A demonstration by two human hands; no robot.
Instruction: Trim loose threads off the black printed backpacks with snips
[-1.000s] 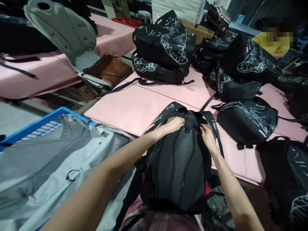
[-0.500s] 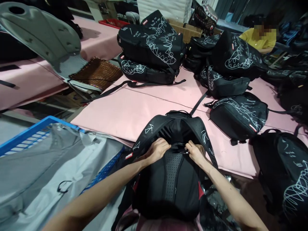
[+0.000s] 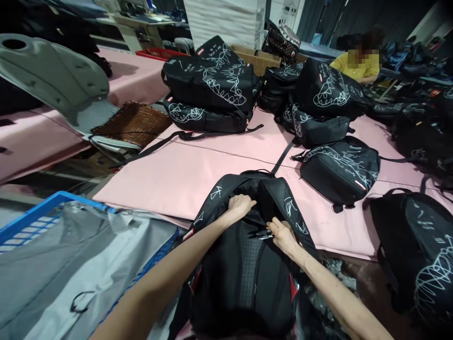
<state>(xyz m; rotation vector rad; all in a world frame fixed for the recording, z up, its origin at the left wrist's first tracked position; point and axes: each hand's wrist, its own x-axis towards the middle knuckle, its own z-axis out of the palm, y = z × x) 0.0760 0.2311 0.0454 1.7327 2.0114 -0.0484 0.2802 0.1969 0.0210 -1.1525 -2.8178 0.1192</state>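
A black backpack (image 3: 244,274) lies back-panel up at the near edge of the pink table (image 3: 184,172), its shoulder straps with white drawings spread toward the far side. My left hand (image 3: 240,206) is closed on the top of the backpack between the straps. My right hand (image 3: 281,234) is closed around small black snips (image 3: 262,233) whose tips point left at the top of the mesh back panel.
Several black backpacks with white drawings (image 3: 212,78) (image 3: 339,167) are piled on the far and right parts of the table. A blue crate lined with grey fabric (image 3: 63,264) stands at my left. A grey chair back (image 3: 53,80) and a woven brown seat (image 3: 132,123) are at the left. A person in yellow (image 3: 357,66) sits at the far right.
The view tilted up and the backpack slid nearer to me. My left hand moved up toward the strap junction; my right hand shifted lower and right, with the snips now visible.
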